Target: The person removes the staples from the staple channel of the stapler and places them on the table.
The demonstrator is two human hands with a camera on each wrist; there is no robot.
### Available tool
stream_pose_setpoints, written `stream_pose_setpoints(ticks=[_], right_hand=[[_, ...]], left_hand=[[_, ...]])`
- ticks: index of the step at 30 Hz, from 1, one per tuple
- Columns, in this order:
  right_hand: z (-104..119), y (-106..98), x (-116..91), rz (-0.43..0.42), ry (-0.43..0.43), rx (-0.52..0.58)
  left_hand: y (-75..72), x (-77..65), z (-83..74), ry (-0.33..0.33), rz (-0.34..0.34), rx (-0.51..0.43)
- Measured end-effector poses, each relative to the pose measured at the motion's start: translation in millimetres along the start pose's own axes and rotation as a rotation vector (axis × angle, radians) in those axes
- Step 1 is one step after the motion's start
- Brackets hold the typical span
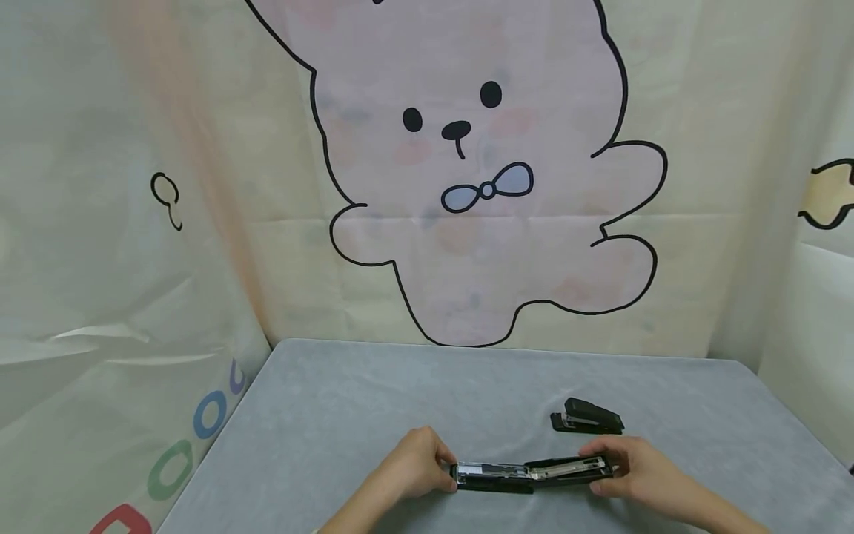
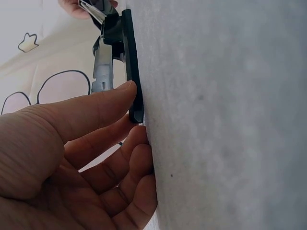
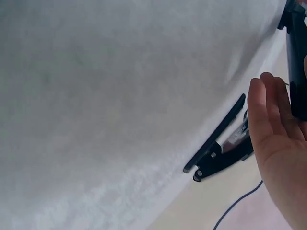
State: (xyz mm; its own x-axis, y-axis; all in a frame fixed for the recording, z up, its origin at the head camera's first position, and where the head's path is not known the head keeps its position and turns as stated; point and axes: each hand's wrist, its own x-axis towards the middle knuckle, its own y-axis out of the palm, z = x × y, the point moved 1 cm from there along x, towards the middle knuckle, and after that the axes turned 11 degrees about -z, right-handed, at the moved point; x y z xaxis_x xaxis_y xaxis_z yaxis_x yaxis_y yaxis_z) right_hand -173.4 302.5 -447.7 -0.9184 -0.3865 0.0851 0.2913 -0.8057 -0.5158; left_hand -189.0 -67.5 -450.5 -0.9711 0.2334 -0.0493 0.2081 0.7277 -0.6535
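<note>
A black stapler (image 1: 495, 480) is swung wide open, its base and top arm laid out almost in a line near the table's front. My left hand (image 1: 422, 461) pinches the left end of its base between thumb and fingers, and the left wrist view shows the base (image 2: 135, 67) close to the cloth. On the other end, my right hand (image 1: 630, 467) holds the raised arm (image 3: 298, 67) between thumb and fingers. Metal staple track (image 1: 563, 470) shows along the opened arm. Just behind the right hand stands a second black stapler (image 1: 590, 419), untouched, its top tilted up from its base.
Grey-blue cloth covers the table (image 1: 373, 393). A printed curtain (image 1: 467, 245) with a cartoon animal hangs right behind its back edge, and pale sheets (image 1: 100, 297) close in the left and right sides.
</note>
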Motion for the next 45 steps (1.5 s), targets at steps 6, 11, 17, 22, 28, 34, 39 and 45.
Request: stream_pose_setpoints(ticks=[6, 11, 17, 22, 28, 34, 39, 45], right_hand=[[9, -9, -3, -0.016, -0.043, -0.026], [25, -15, -4, -0.066, -0.031, -0.102], [42, -16, -5, -0.133, -0.021, -0.2], [52, -11, -4, -0.155, -0.009, -0.182], [63, -2, -2, -0.149, -0.012, -0.086], [68, 12, 3, -0.136, 0.035, 0.042], [68, 26, 8, -0.112, 0.08, 0.13], [63, 42, 15, -0.063, 0.179, 0.218]], left_hand=[[0.6, -0.1, 0.9, 0.008, -0.007, 0.008], [0.8, 1.0, 1.4, -0.002, 0.003, 0.003], [0.7, 1.0, 1.7, -0.011, 0.005, -0.003], [1.0, 1.5, 2.2, -0.015, 0.007, 0.007], [1.2, 2.5, 1.4, -0.012, 0.005, 0.009], [0.9, 2.7, 1.7, -0.017, 0.008, 0.003], [0.5, 1.7, 1.4, -0.004, 0.002, -0.004], [-0.4, 0.3, 0.0, 0.003, -0.006, -0.005]])
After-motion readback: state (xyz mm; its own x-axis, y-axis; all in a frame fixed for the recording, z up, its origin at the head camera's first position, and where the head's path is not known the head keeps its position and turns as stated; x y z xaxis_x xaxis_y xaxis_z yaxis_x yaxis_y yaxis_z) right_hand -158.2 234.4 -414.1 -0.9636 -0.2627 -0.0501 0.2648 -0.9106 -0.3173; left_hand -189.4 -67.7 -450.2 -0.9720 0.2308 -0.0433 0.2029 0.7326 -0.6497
